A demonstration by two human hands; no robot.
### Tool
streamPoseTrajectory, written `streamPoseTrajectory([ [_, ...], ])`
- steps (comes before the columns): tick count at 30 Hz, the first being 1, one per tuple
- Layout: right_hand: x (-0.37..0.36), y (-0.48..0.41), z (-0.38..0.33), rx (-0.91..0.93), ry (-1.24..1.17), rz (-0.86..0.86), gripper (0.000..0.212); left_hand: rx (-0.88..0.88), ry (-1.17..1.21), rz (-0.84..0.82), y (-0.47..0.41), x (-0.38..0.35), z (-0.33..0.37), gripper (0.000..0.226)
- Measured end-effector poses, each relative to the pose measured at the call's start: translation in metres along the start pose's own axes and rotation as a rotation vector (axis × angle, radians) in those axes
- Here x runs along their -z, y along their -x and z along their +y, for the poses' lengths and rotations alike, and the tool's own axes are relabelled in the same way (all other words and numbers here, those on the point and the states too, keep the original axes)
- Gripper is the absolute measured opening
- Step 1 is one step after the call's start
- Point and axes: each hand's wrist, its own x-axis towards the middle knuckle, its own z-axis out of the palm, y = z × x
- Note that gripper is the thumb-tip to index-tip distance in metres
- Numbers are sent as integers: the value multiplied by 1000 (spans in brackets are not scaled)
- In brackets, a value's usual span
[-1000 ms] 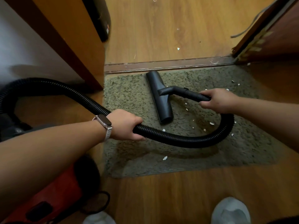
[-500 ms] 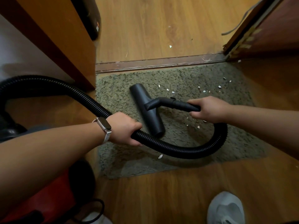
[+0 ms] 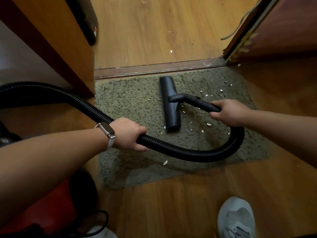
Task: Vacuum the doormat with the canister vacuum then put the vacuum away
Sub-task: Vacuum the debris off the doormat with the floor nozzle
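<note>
Doormat: one nozzle flat on it, white scraps mostly right of nozzle. Left hand fingers wrapped round hose, right hand fingers gripping wand.

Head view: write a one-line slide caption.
Left hand grips black ribbed hose, right hand holds flat black nozzle on scrap-strewn green shaggy doormat.

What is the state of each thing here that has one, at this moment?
left hand: grips the hose.
right hand: grips the rigid tube behind the floor nozzle.
hose: looped over the doormat.
floor nozzle: lies flat on the doormat.
doormat: flat, white scraps scattered on it.
door: open.
canister vacuum: at lower left, mostly out of view.
</note>
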Motion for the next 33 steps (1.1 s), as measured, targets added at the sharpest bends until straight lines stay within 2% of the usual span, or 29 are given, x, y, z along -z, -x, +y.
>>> streamPoseTrajectory([
  [13,-32,7,-65,345,165,-133,31,-12,-55,-123,47,12,20,51],
  [20,-28,-1,-31,318,119,-134,26,21,-33,-137,34,17,40,54],
  [25,-11,-2,9,199,71,-94,39,29,23,-117,10,29,55,51],
  [29,-2,5,30,137,41,-106,29,21,54,-131,-3,32,68,55],
  [33,-3,7,32,151,29,-98,25,3,38,-121,-6,34,70,55],
])
